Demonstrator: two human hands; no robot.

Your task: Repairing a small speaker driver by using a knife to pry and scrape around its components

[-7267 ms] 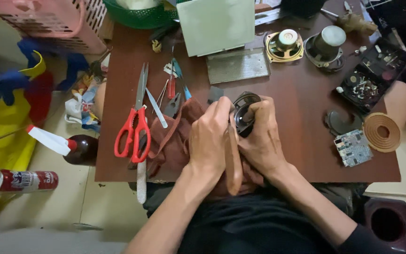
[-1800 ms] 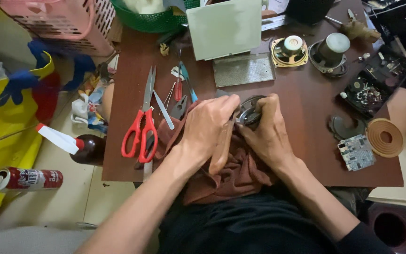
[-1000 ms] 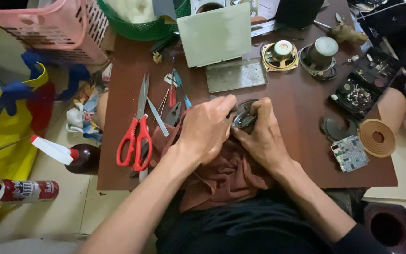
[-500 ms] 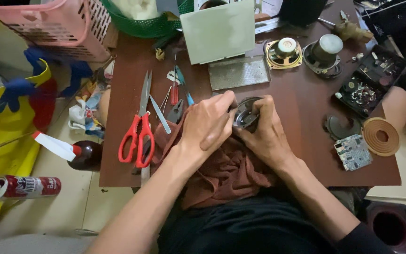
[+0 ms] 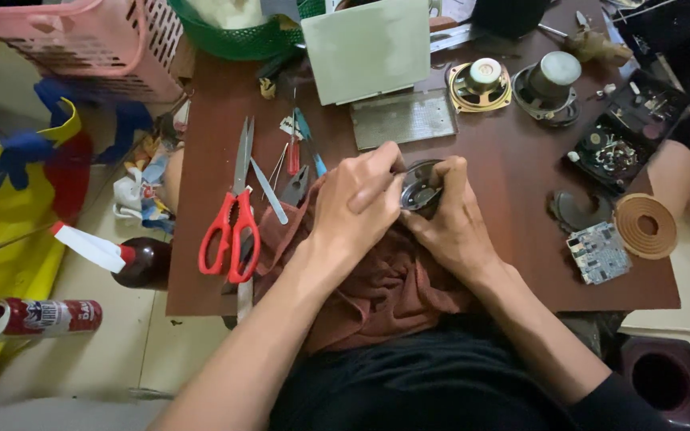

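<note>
A small round metal speaker part sits at the middle of the brown table, on a reddish-brown cloth. My left hand curls over its left side with fingertips on its rim. My right hand grips it from the right, thumb on the top edge. Both hands press close together, hiding most of the part.
Red-handled scissors, pliers and screwdrivers lie left of my hands. Two loose speakers and a pale green box stand behind. A circuit board and tape roll lie right. Baskets, a bottle and a can sit at left.
My hands stay on the speaker part, with small finger shifts on its rim. The view has shifted slightly.
</note>
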